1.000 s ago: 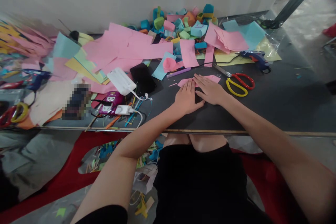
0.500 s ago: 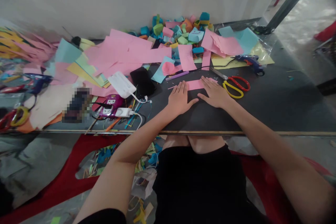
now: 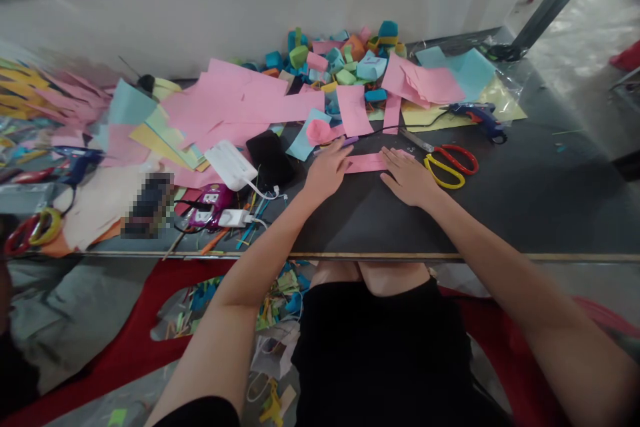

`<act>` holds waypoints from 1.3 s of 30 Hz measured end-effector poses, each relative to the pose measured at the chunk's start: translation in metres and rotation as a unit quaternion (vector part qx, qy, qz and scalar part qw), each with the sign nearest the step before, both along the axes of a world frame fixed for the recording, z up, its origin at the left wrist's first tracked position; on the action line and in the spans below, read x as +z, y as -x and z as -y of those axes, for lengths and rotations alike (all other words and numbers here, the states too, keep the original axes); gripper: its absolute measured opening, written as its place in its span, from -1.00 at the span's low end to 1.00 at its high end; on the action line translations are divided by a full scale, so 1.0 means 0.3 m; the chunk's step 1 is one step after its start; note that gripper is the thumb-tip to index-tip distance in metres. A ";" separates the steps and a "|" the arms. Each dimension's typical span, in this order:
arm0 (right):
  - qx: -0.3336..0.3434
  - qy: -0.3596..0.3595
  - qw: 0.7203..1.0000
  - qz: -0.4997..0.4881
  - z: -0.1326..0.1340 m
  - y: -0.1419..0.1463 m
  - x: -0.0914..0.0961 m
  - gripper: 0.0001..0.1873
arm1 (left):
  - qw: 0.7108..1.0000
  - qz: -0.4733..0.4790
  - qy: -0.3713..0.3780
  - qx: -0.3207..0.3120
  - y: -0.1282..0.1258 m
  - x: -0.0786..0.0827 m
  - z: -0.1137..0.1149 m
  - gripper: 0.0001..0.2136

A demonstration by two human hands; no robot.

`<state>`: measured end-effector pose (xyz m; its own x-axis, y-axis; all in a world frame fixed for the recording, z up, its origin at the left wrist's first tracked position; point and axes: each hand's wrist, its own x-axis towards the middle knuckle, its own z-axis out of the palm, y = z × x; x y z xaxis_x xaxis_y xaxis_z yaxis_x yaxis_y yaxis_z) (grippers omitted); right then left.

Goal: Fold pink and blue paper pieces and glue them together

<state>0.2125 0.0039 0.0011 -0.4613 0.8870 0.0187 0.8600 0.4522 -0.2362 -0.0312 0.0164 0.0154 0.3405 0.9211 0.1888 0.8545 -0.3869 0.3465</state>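
Note:
A pink paper strip (image 3: 366, 163) lies flat on the dark table. My right hand (image 3: 411, 177) rests on the strip's right part, fingers stretched out and flat. At its left end is my left hand (image 3: 325, 173), with the fingers extended and apart. Those fingertips reach over a purple pen (image 3: 351, 141), partly covering it; whether they touch it is unclear. Scissors (image 3: 450, 163) with one red and one yellow handle lie just right of my right hand. Beyond the pen sits a pink paper curl (image 3: 319, 131) on a light blue sheet (image 3: 301, 145).
Pink sheets (image 3: 235, 97) and a heap of small folded paper pieces (image 3: 345, 60) lie at the back. A blue glue gun (image 3: 480, 119) rests at the right. A white power bank (image 3: 231, 165), black phone (image 3: 271, 157) and purple socket block (image 3: 213, 203) are on the left.
My left hand has lifted off the strip's left part and shifted left and up to the purple pen. My right hand stays on the strip, its thumb drawn slightly closer in.

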 end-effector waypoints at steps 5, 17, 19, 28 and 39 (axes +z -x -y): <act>-0.008 0.014 1.000 0.008 0.007 0.005 0.012 -0.23 | 0.997 -0.033 0.044 -0.055 -0.008 -0.026 -0.020 -0.68; -0.032 -0.058 0.997 -0.033 0.021 0.009 0.035 -0.43 | 0.999 0.028 0.033 -0.006 0.022 -0.031 -0.025 -0.57; -0.043 -0.077 0.996 -0.029 0.028 0.013 0.053 -0.52 | 0.999 0.021 0.027 -0.030 0.025 -0.021 -0.038 -0.57; -0.135 0.039 0.988 -0.057 -0.003 0.064 0.120 -0.46 | 0.983 -0.032 0.022 0.177 -0.045 -0.003 0.066 -0.50; -0.090 0.110 0.989 -0.038 -0.039 0.070 0.125 -0.61 | 0.978 0.058 0.034 0.197 -0.126 -0.081 0.044 -0.45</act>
